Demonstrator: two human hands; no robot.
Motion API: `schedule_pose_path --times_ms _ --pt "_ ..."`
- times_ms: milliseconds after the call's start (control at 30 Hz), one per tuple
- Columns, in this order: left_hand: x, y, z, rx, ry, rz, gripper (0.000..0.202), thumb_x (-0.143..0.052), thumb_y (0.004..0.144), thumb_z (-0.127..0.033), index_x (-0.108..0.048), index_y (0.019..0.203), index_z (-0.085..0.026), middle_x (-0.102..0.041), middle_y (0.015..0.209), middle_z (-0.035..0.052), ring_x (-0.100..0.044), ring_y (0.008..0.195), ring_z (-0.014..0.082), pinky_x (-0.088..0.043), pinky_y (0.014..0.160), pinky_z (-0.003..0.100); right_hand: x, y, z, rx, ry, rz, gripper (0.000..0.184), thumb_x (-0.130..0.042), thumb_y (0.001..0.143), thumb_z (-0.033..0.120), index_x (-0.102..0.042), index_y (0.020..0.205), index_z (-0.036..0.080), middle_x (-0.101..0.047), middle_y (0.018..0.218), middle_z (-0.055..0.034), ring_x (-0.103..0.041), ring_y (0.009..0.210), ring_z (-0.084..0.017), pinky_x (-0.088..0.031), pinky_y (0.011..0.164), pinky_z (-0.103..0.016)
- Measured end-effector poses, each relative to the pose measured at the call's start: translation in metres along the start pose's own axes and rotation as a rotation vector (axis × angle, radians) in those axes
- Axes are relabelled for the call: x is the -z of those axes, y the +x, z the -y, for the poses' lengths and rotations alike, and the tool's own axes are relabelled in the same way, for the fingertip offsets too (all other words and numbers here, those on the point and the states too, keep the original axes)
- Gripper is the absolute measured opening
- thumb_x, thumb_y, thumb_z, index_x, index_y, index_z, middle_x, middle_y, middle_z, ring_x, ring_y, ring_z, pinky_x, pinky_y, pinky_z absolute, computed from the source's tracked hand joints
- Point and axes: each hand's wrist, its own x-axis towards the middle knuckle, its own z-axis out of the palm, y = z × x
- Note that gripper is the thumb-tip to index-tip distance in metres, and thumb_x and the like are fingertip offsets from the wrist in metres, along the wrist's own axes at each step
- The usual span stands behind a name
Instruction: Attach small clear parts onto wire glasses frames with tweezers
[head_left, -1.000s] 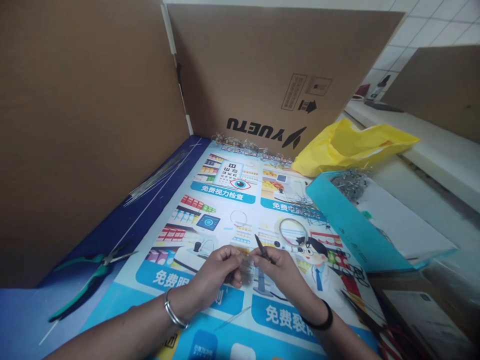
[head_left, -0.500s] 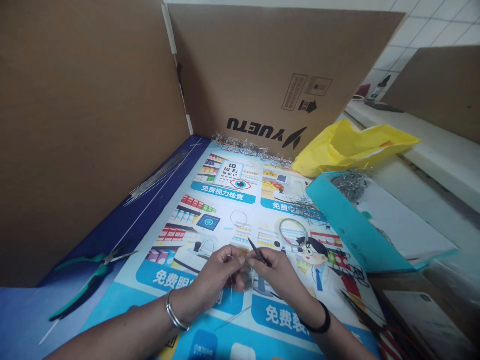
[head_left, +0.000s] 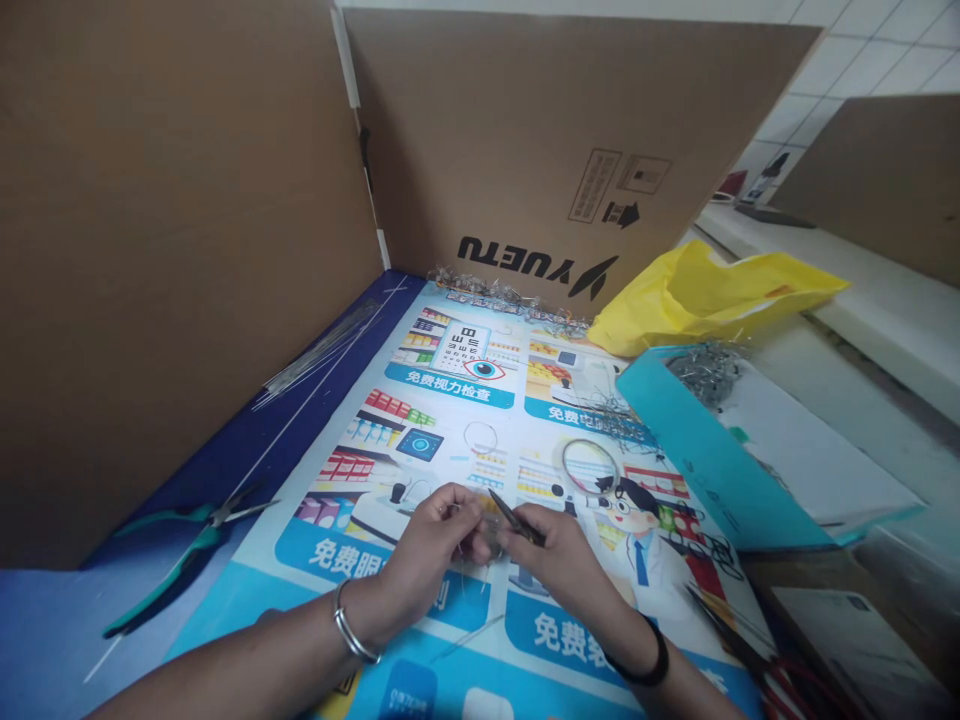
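My left hand (head_left: 442,530), a silver bangle on its wrist, is closed in a pinch on thin wire (head_left: 463,585) whose ends stick out below the fingers. Close beside it, my right hand (head_left: 551,550) wears a black band and grips a slim dark pointed tool (head_left: 514,515). That tool's tip points up and to the left; its exact kind is not clear. Both hands' fingertips meet over the printed poster sheet (head_left: 420,620). Behind them lie a coil of wire (head_left: 564,467) and a thin wire loop (head_left: 480,424).
Green-handled pliers (head_left: 199,560) lie at left, near straight wires (head_left: 322,350). Cardboard panels (head_left: 540,110) stand behind and left. At right are a yellow bag (head_left: 697,300), a turquoise box (head_left: 675,440) with tangled wire pieces (head_left: 705,372), and red-handled scissors (head_left: 750,650).
My right hand has turned the dark tool, which shows more of its length and tilts lower. My left fingers have shifted slightly around the wire. The view has moved a little.
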Motion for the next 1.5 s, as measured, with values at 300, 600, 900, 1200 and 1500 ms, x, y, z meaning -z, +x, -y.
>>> schedule_pose_path --times_ms 300,600,900,1200,1500 --pt "-0.006 -0.001 0.001 -0.049 -0.045 -0.051 0.025 -0.061 0.080 -0.039 -0.050 0.072 -0.017 -0.060 0.058 -0.0009 -0.055 0.055 0.0105 -0.040 0.057 0.022 -0.003 0.000 -0.005 0.027 -0.008 -0.031 0.022 -0.055 0.074 0.033 -0.048 0.060 0.017 -0.043 0.056 0.0042 -0.040 0.055 -0.010 -0.028 0.048 -0.020" --pt "-0.007 -0.004 0.003 -0.028 -0.058 -0.023 0.025 -0.060 0.080 -0.037 -0.048 0.071 -0.017 -0.059 0.058 -0.0006 -0.053 0.056 0.0115 -0.040 0.058 0.024 -0.005 0.000 -0.004 0.024 -0.020 -0.059 0.024 -0.052 0.075 0.033 -0.042 0.059 0.019 -0.039 0.055 0.0048 -0.038 0.055 -0.010 -0.028 0.048 -0.020" --pt "0.001 0.001 -0.001 -0.169 0.187 -0.096 0.023 -0.058 0.081 -0.034 -0.051 0.068 -0.017 -0.055 0.064 -0.0015 -0.049 0.065 0.0124 -0.039 0.065 0.023 -0.005 0.000 -0.007 0.063 -0.046 -0.076 0.016 -0.050 0.075 0.027 -0.046 0.062 0.019 -0.043 0.056 0.0047 -0.041 0.055 -0.010 -0.031 0.049 -0.020" --pt "0.008 0.004 -0.009 -0.328 0.525 -0.084 0.019 -0.050 0.086 -0.033 -0.061 0.079 -0.019 -0.060 0.073 -0.0002 -0.052 0.070 0.0154 -0.039 0.066 0.024 -0.006 -0.001 -0.002 0.059 -0.084 -0.053 0.013 -0.051 0.073 0.026 -0.048 0.063 0.019 -0.046 0.056 0.0039 -0.044 0.054 -0.011 -0.030 0.050 -0.021" --pt "0.018 0.006 -0.008 -0.628 0.918 -0.076 0.020 -0.053 0.085 -0.024 -0.069 0.095 -0.026 -0.069 0.088 0.0054 -0.059 0.083 0.0214 -0.038 0.078 0.031 -0.008 -0.001 -0.002 0.061 -0.070 -0.072 0.014 -0.051 0.073 0.028 -0.049 0.063 0.018 -0.046 0.056 0.0034 -0.044 0.054 -0.011 -0.031 0.050 -0.021"
